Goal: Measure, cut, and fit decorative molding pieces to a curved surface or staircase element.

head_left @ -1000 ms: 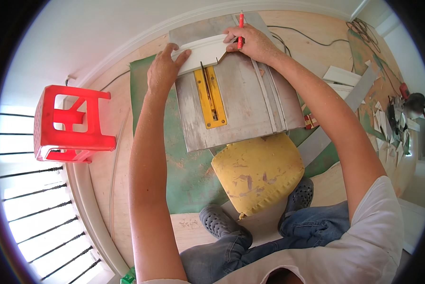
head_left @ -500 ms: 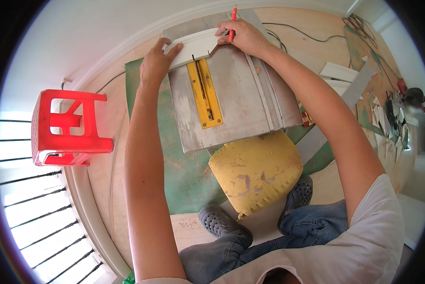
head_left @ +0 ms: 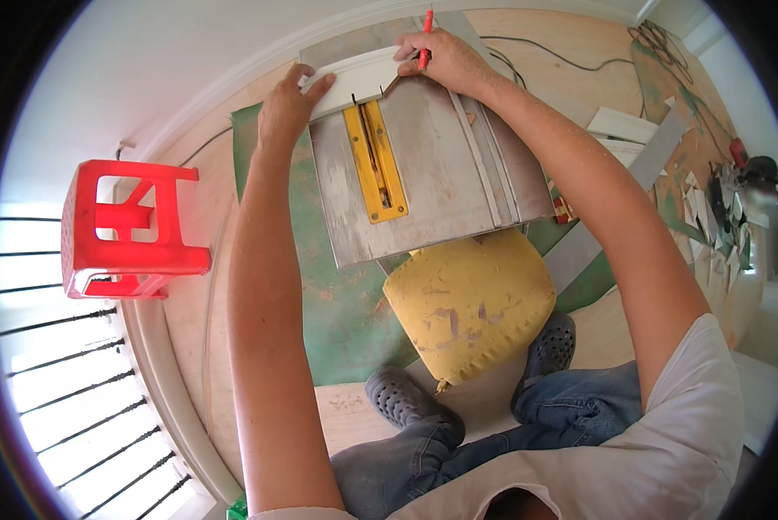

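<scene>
I am looking down on a bare plywood floor (head_left: 216, 286) with green sheeting, where a small table saw (head_left: 424, 186) is sitting close in front of my knees, a yellow dust bag (head_left: 471, 303) hanging off its near side. A white moulding strip (head_left: 354, 80) is lying across the saw top's far edge, beyond the yellow blade insert (head_left: 374, 160). My left hand (head_left: 287, 108) is pressing flat, fingers spread, on the strip's left end, apparently pinning it against sliding. My right hand (head_left: 445, 61) is curled around a red pencil (head_left: 424, 39), tip down at the strip's right end where a notched cut is showing, I judge for marking. The strip is sitting clear of the blade slot. On the left a red plastic stool (head_left: 129, 227) is standing well apart by the railing; on the far right, offcuts and white boards (head_left: 623, 126) are crowding the floor, so free room lies mostly leftward.
</scene>
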Demonstrator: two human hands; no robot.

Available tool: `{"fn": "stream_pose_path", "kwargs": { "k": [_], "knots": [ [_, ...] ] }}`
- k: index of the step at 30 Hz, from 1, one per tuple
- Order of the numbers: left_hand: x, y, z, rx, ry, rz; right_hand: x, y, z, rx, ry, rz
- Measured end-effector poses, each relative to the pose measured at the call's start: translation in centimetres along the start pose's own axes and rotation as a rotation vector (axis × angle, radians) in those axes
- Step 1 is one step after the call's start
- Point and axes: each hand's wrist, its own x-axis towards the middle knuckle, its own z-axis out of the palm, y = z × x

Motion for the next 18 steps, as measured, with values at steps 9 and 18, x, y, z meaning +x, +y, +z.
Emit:
{"fn": "stream_pose_path", "kwargs": {
  "k": [9, 18],
  "knots": [
    [-1.5, 0.6, -0.5, -0.009, -0.085, -0.070, -0.5, 0.1, -0.3, -0.026, 0.085, -0.212],
    [-2.5, 1.6, -0.9, -0.001, -0.058, -0.077, -0.6, 0.4, -0.4, -0.039, 0.065, -0.203]
  ]
}}
